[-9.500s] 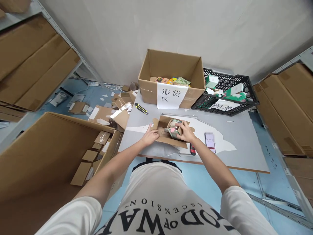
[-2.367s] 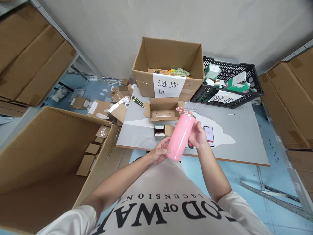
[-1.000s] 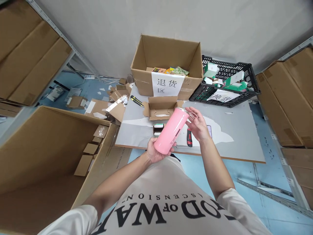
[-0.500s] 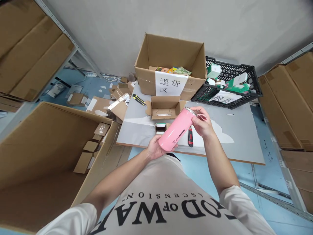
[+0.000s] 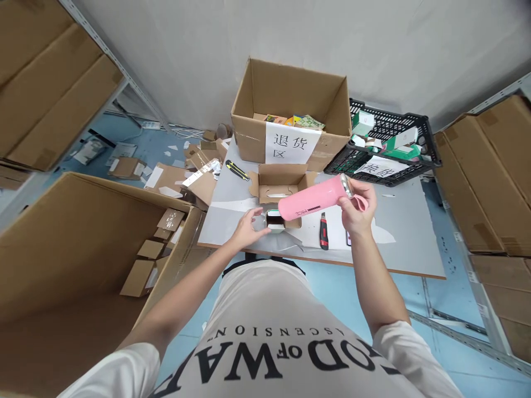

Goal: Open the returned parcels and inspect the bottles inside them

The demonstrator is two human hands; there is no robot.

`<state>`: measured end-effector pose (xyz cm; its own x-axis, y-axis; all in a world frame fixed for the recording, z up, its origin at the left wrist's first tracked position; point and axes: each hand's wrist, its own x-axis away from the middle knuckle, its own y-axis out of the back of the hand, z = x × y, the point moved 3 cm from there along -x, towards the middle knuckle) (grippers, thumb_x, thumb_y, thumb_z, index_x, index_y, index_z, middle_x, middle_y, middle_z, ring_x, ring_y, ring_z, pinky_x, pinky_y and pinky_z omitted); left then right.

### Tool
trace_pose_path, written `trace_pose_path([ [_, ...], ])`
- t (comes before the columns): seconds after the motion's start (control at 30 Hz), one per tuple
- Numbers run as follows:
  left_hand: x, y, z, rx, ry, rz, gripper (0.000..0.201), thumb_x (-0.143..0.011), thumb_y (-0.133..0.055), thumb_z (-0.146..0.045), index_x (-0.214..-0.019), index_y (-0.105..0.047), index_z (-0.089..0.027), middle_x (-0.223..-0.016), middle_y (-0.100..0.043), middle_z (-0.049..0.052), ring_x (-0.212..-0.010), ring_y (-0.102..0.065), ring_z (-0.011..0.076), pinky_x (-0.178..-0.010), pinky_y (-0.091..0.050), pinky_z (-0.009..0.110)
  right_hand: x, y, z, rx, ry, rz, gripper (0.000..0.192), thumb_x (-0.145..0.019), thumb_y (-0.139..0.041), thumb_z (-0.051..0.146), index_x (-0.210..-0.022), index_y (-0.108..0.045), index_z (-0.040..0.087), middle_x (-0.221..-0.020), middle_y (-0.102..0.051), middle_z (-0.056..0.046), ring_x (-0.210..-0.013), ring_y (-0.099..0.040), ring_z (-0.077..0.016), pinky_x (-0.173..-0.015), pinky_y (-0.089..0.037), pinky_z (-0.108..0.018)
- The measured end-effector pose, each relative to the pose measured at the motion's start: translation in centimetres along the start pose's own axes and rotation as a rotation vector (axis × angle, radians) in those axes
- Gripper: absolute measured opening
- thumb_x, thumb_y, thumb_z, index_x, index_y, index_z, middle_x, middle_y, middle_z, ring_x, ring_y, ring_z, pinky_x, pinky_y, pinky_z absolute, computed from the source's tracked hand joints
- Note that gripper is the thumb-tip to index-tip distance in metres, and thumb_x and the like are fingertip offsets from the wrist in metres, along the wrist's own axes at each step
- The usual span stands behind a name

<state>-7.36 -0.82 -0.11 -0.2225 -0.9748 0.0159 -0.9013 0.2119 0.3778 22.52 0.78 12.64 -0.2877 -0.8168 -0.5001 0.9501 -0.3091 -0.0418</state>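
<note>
Right hand [image 5: 355, 213] gripping pink bottle [image 5: 312, 198] (held sideways), left hand [image 5: 248, 229] open, touching small box [image 5: 277, 220] on table [image 5: 406, 243]

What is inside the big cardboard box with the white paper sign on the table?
A few colourful packages show at the box's bottom, behind the front wall. That wall and the sign cover anything lower.

Both arms stretch forward from the body. The left hand [image 5: 248, 228] is low, its fingers [image 5: 258, 214] loosely spread and extended forward. The right hand [image 5: 355, 209] is raised higher, forearm upright, fingers curled closed in a grip.
</note>
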Motion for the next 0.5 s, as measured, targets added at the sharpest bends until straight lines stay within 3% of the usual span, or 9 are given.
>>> trace_pose_path([
  [0.07, -0.8, -0.4, 0.4, -0.093, -0.056, 0.084, 0.090, -0.056, -0.081, -0.041, -0.134, -0.041, -0.021, -0.135, -0.049, 0.014, -0.124, -0.048, 0.0314, -0.099, -0.043, 0.047, 1.0, -0.9, 0.0, 0.039, 0.019, 0.036, 0.046, -0.062, -0.082, 0.039, -0.100, -0.059, 0.024, -0.107, -0.065, -0.006, -0.108, -0.061, -0.0259, -0.097, -0.045, -0.044],
  [0.17, -1.6, -1.0, 0.6, -0.153, -0.114, 0.189, 0.105, -0.053, -0.084, -0.041, -0.141, -0.031, -0.021, -0.142, -0.040, 0.017, -0.130, -0.041, 0.0357, -0.106, -0.035, 0.052, 2.4, -2.3, 0.2, 0.080, 0.045, 0.114, 0.046, -0.064, -0.080, 0.037, -0.103, -0.059, 0.023, -0.115, -0.063, -0.010, -0.114, -0.058, -0.0284, -0.099, -0.044, -0.046],
  [0.5, -2.5, -2.0, 1.6, -0.154, -0.131, 0.272, 0.108, -0.056, -0.084, -0.036, -0.144, -0.024, -0.019, -0.140, -0.044, 0.018, -0.129, -0.043, 0.0354, -0.104, -0.038, 0.052, 5.0, -4.2, -0.4, 0.232, 0.062, 0.328, 0.044, -0.070, -0.075, 0.037, -0.107, -0.057, 0.023, -0.123, -0.059, -0.015, -0.115, -0.058, -0.0296, -0.091, -0.049, -0.047],
])
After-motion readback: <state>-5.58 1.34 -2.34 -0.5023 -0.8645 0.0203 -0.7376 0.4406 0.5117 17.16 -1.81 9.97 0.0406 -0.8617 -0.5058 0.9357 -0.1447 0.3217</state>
